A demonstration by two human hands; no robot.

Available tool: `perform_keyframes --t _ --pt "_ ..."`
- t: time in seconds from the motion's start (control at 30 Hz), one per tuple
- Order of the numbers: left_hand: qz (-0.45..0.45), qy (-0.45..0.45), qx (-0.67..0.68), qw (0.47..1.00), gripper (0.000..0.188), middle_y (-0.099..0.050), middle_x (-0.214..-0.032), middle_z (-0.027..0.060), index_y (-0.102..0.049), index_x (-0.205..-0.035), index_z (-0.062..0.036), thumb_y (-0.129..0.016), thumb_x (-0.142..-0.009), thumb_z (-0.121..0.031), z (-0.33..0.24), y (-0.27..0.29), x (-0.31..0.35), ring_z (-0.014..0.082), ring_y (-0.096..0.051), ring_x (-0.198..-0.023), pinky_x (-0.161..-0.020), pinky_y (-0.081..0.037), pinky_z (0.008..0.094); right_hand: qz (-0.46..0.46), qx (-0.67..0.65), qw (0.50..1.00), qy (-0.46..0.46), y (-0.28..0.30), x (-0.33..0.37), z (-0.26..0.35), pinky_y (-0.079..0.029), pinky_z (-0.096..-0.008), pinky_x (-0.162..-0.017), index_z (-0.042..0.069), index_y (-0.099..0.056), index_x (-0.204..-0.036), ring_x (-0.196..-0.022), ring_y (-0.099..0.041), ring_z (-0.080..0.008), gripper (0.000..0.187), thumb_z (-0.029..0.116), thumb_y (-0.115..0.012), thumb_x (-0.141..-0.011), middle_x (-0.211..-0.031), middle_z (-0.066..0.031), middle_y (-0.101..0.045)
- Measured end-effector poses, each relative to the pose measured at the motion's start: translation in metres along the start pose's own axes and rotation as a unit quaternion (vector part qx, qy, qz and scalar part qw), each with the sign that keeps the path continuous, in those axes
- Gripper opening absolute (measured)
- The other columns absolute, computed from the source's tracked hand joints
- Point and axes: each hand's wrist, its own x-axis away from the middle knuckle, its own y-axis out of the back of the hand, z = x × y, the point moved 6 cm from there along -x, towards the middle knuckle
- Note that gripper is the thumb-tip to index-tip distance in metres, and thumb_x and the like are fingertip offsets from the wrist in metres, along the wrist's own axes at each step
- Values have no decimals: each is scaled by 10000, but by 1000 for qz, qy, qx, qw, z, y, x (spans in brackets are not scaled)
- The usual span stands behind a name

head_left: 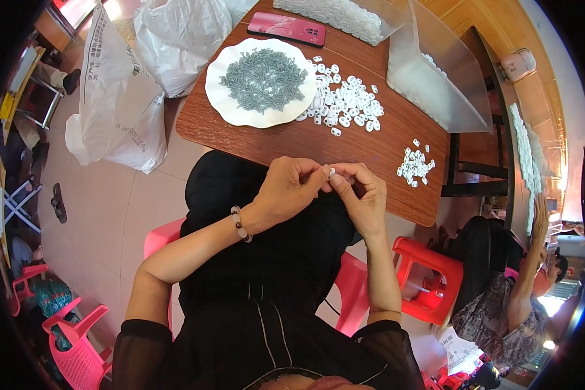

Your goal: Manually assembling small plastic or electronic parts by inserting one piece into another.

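Observation:
Above my lap, just off the table's near edge, my hands meet with their fingertips together. My left hand and my right hand are both closed in a pinch at one small white plastic piece. Fingers cover most of it, so any smaller part there is hidden. Beyond my left hand, a white scalloped plate bears a heap of small grey metal parts, thin and short like pins or springs. Loose white plastic pieces with holes lie spread beside the plate. A smaller pile of similar pieces sits near the table's right edge.
The brown wooden table also carries a pink phone and clear bins of white pieces at the back. White sacks stand left of it. A red stool and another person are at the right.

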Motion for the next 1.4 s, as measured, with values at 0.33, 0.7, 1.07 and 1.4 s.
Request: perform_keyframes --t 0.33,0.7,1.07,1.4 --pt "8 7 44 999 237 -667 -715 24 -696 -874 31 -581 -915 -172 5 -4 0 42 -547 -585 -525 -428 193 -18 -8 1000 0 1 1 6 -412 -192 -598 16 -681 -964 -646 -558 -56 116 54 -664 -856 -778 -33 -623" --pt "3 -19 10 1000 249 -665 -694 46 -677 -871 58 -605 -897 -179 -8 -1 4 43 -546 -601 -545 -436 206 -25 -37 999 -23 2 5 14 -446 -190 -645 -13 -644 -930 -725 -588 -56 71 36 -622 -883 -825 -35 -653" --pt "-207 -225 -441 844 128 -580 -882 135 -641 -920 -61 -649 -797 -97 -75 72 -26 322 -557 -883 -777 -461 391 -55 -138 987 -66 21 6 8 -419 -187 -611 16 -602 -933 -633 -523 -51 105 115 -580 -909 -785 -64 -666" --pt "-139 -126 -574 797 130 -593 -841 147 -674 -847 -62 -687 -773 -168 -48 104 -70 327 -584 -878 -732 -468 425 -48 -123 989 -63 18 7 8 -423 -194 -639 11 -611 -930 -689 -548 -55 111 119 -592 -911 -802 -50 -657"
